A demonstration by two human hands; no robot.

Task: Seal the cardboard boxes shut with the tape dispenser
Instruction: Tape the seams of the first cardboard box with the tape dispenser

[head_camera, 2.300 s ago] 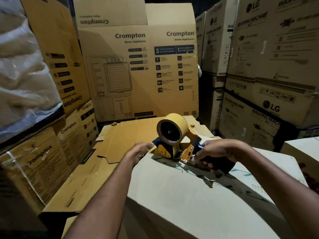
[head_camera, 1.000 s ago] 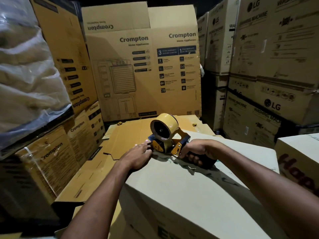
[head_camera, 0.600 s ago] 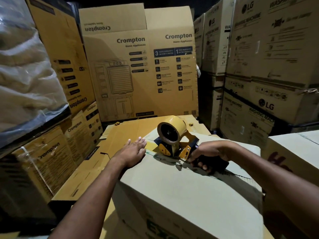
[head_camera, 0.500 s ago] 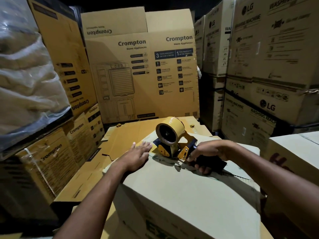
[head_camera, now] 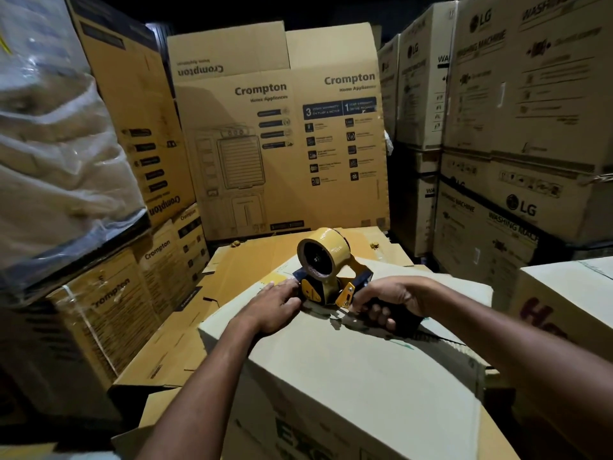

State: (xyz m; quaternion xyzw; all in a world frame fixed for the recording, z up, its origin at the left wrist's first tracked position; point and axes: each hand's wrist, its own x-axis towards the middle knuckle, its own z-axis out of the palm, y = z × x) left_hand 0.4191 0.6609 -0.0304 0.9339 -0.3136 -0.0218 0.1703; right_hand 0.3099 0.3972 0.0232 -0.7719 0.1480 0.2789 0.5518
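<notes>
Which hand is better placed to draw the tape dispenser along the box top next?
Right. The right hand grips the tape dispenser by its handle on the box. The left hand rests on the box at the dispenser's front, gripping nothing; it likely just steadies.

I'm working with a dim view. The pale box top (head_camera: pixel 348 370) catches the most light, and the tape dispenser (head_camera: pixel 326 270) and right hand (head_camera: pixel 391 302) cast hard shadows on it, falling toward me. The upper edge goes black. The plastic-wrapped stack (head_camera: pixel 59 144) on the left is smeared with glare, and the LG cartons (head_camera: pixel 530 127) on the right are blurred and bowed by the wide lens.
</notes>
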